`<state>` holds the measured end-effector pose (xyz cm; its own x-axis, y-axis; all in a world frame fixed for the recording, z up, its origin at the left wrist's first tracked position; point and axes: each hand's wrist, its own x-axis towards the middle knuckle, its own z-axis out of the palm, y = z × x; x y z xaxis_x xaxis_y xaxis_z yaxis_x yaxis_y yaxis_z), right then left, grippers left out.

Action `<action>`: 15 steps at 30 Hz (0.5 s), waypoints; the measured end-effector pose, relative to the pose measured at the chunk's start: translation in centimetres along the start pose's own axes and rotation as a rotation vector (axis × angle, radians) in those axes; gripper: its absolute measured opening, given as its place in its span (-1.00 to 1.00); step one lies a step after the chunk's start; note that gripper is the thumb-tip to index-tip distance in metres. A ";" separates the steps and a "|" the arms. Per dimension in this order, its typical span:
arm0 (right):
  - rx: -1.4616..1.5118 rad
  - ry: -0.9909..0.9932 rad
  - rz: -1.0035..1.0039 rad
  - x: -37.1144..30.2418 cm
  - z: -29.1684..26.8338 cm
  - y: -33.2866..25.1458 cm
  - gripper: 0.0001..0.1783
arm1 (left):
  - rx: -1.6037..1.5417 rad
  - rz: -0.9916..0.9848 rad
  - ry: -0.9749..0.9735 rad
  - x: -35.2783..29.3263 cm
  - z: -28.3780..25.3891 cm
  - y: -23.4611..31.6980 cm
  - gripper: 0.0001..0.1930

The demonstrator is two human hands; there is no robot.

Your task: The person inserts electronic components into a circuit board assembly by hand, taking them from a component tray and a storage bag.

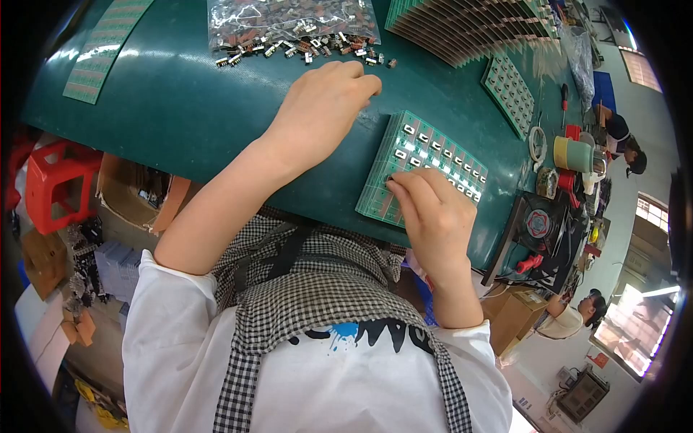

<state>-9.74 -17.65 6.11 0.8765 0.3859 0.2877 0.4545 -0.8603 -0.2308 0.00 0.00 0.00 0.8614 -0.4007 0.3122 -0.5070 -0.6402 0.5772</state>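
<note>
My right hand pinches a small dark electronic component between thumb and forefinger. Its fingertips are at the left part of a green circuit board panel, which tops a stack of such panels. Rows of small metal-and-black components fill the panel's upper and right parts; bare spots show along its lower left. My left hand is over the green table, fingers curled in, and whatever it holds is hidden. Just beyond it lies a pile of loose small components, spilling from a clear plastic bag.
Many panels lean in a fanned row at the back right, beside a filled panel. Another panel strip lies far left. A tape roll, a screwdriver and a fan are on the right. Two people sit farther right.
</note>
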 end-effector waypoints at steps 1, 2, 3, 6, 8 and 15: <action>-0.001 0.003 0.001 0.0 0.0 0.0 -0.85 | -0.003 0.007 0.008 0.0 0.1 0.0 -0.85; -0.002 0.007 0.001 0.0 0.0 -0.1 -0.85 | -0.006 0.015 0.015 0.0 0.1 0.0 -0.85; -0.005 0.007 -0.001 0.0 -0.1 0.0 -0.85 | -0.007 0.015 0.019 0.0 0.2 0.0 -0.85; -0.010 -0.022 -0.003 0.1 -0.1 0.0 -0.85 | -0.003 0.017 0.033 0.1 0.3 -0.1 -0.84; 0.008 -0.026 0.012 0.1 -0.1 -0.1 -0.86 | 0.011 0.028 0.025 0.0 0.3 -0.1 -0.85; 0.177 -0.085 0.201 -0.2 -1.1 0.0 -0.81 | -0.373 0.041 0.101 -0.4 -1.1 1.8 -0.69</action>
<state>-10.14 -18.09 7.11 0.9585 0.2467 0.1429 0.2847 -0.8534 -0.4366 -1.24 -0.28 1.72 0.8487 -0.3423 0.4032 -0.5111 -0.3348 0.7916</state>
